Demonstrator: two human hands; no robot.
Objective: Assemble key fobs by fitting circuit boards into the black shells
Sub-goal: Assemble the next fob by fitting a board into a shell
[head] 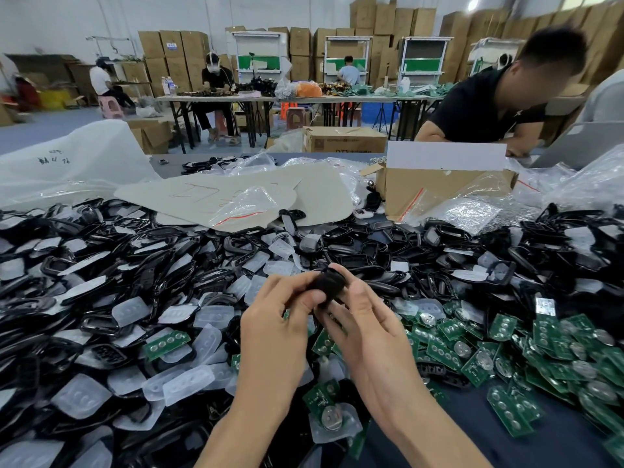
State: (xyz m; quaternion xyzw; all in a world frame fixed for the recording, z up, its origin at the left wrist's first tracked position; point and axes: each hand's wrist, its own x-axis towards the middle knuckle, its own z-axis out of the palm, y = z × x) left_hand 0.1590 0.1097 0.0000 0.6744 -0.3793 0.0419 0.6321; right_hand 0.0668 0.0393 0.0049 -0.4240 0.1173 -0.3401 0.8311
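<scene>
A black key fob shell (332, 286) is held above the table between both hands. My left hand (277, 319) pinches its left side with thumb and fingers. My right hand (364, 315) curls round its right side and underside. The shell's inside is hidden by my fingers. Green circuit boards (506, 359) with round metal contacts lie heaped at the right, and one more green board (167, 344) sits left of my hands. Black shells (135, 265) and translucent rubber button pads (189, 383) cover the left and middle of the table.
An open cardboard box (435, 190) and clear plastic bags (479, 207) stand behind the pile. Flat card sheets (263, 194) and a big white bag (74, 163) lie at the back left. A person in black (489, 106) leans over the far right.
</scene>
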